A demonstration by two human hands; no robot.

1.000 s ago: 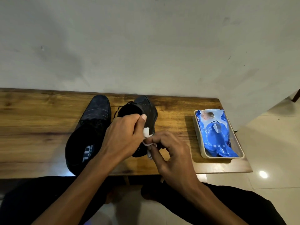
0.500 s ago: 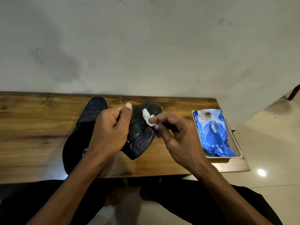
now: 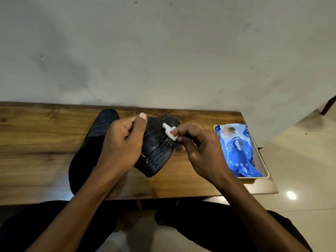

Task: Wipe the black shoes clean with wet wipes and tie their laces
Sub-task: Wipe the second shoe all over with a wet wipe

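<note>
My left hand (image 3: 121,144) grips one black shoe (image 3: 158,146), tipped so its sole faces me above the wooden table (image 3: 36,142). My right hand (image 3: 198,146) pinches a small white wet wipe (image 3: 169,131) against the upper part of that sole. The second black shoe (image 3: 87,153) lies flat on the table to the left, partly hidden behind my left hand and forearm. No laces show.
A blue pack of wet wipes (image 3: 238,150) lies in a beige tray (image 3: 263,171) at the table's right end. A grey wall rises right behind the table. Tiled floor lies to the right and below, with my dark-trousered legs under the table's front edge.
The held shoe has been turned from upright, opening showing, to sole toward me. My right hand moved up with the wipe to the sole's far part.
</note>
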